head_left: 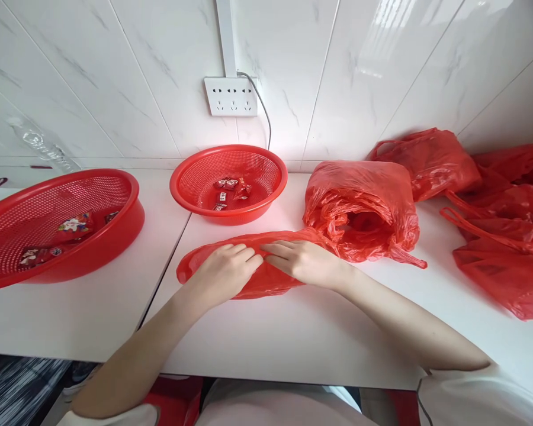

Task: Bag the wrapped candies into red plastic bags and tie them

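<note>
A thin red plastic bag (266, 290) lies flattened on the white table, in front of the small red basket. My left hand (231, 269) is on its middle, fingers curled and pinching the film. Close beside it, my right hand (304, 260) has its fingers bent onto the same bag, the fingertips of both hands nearly touching. The bag's right end meets a bulky bundle of red plastic bags (359, 183). What lies under my palms is hidden.
Behind the bag stands a small red basket (266, 207) with several wrapped packets. A larger red basket (115, 248) with packets is at the left, near a clear bottle (44, 145). More red bags (506, 260) lie at the right. A socket panel (231, 96) is on the wall.
</note>
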Tool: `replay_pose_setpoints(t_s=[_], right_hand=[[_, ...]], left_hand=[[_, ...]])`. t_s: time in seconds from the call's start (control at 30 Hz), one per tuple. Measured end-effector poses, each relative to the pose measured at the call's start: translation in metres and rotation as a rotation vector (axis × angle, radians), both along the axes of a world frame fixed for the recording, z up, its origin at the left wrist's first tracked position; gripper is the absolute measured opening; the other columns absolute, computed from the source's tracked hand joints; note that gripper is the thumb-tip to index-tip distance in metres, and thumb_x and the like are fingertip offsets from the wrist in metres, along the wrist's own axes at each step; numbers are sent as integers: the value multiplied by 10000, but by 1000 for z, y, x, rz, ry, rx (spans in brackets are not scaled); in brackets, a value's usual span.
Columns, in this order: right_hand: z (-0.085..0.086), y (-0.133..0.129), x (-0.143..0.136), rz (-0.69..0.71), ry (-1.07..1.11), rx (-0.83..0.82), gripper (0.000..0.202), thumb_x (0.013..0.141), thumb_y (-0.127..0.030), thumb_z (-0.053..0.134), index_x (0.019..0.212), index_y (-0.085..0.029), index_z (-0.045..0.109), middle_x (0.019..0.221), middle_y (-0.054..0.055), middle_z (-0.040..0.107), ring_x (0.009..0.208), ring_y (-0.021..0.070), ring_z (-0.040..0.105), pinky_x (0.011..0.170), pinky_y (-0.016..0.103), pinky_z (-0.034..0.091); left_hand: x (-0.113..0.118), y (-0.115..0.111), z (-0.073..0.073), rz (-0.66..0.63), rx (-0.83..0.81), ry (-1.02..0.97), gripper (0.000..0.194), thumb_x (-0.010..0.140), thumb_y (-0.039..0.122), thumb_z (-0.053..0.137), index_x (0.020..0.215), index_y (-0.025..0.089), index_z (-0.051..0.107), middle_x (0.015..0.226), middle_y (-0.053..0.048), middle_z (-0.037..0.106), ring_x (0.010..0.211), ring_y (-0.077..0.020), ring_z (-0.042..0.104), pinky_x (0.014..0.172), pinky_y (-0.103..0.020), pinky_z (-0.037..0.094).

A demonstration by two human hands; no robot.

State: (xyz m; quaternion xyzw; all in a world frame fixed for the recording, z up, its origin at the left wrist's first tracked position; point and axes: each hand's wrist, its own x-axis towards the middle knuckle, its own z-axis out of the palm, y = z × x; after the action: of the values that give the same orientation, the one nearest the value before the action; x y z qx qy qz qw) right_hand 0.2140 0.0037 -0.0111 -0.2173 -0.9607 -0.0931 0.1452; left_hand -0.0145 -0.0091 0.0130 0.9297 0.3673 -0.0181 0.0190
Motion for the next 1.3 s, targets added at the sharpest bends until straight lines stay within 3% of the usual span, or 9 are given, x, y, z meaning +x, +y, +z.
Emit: replay_pose_setpoints(t_s=[0.07,0.17,0.23,0.37,0.6,0.83,0.9,1.07,1.3], right_hand=[[2,0,0,-22,34,-46,376,954,-26,364,1208,-110,628,1298,144,626,1143,225,637,947,372,559],[3,8,1,-51,66,-163,401,955,-69,406,1308,-147,581,1336,133,606,1215,235,596,1011,399,521],[0,17,3,-59,47,-251,436,922,-148,536,1358,-166,545,1384,140,568,1275,266,545,1066,444,466],[-15,39,14,-200,-22,-459,865,689,-338,811,1454,-183,438,1541,195,353,1383,380,391,1098,547,384],[-41,57,33,-224,15,-763,937,690,-389,772,1507,-214,347,1501,139,432,1384,309,404,1114,452,390],[4,46,23,-122,302,-652,467,930,-458,544,1314,-192,565,1317,110,612,1164,246,611,1002,398,488],[24,44,16,-100,396,-568,378,957,-416,514,1256,-203,605,1266,96,643,1129,235,628,977,387,497],[54,44,0,-98,563,-451,290,956,-379,525,1156,-209,648,1183,73,683,1089,221,643,949,365,502],[34,62,5,-187,591,-403,246,950,-325,527,1121,-188,640,1137,84,682,1046,222,652,957,381,498]], left_hand=[[-1,-2,0,46,75,21,217,862,152,543,1062,179,621,1029,-110,655,981,-288,613,842,-414,465],[-8,3,-10,77,64,-14,710,674,97,721,1332,224,488,1396,-134,514,1257,-343,492,1043,-483,373],[-13,8,-17,89,-23,-45,884,651,48,680,1446,284,375,1526,-96,392,1385,-335,371,1115,-497,304],[-24,16,-26,162,-323,-155,945,696,81,582,1507,433,248,1615,15,242,1458,-300,272,1064,-434,389],[-38,42,-36,291,-665,-549,619,664,322,762,1267,302,624,1400,-57,568,1297,-319,504,1070,-406,408],[-34,71,-35,875,-1088,-1375,721,764,705,551,1162,104,576,1066,-246,700,992,-350,693,783,-413,572],[-28,75,-28,884,-1172,-1471,684,774,660,572,1186,114,573,1058,-228,704,971,-335,703,761,-385,580],[-13,74,-27,831,-1130,-1779,303,778,203,554,1061,110,610,980,-115,715,915,-221,706,767,-290,591],[-13,55,-64,721,-1044,-1852,36,696,129,576,727,143,589,765,-20,675,868,-177,669,901,-358,555]])
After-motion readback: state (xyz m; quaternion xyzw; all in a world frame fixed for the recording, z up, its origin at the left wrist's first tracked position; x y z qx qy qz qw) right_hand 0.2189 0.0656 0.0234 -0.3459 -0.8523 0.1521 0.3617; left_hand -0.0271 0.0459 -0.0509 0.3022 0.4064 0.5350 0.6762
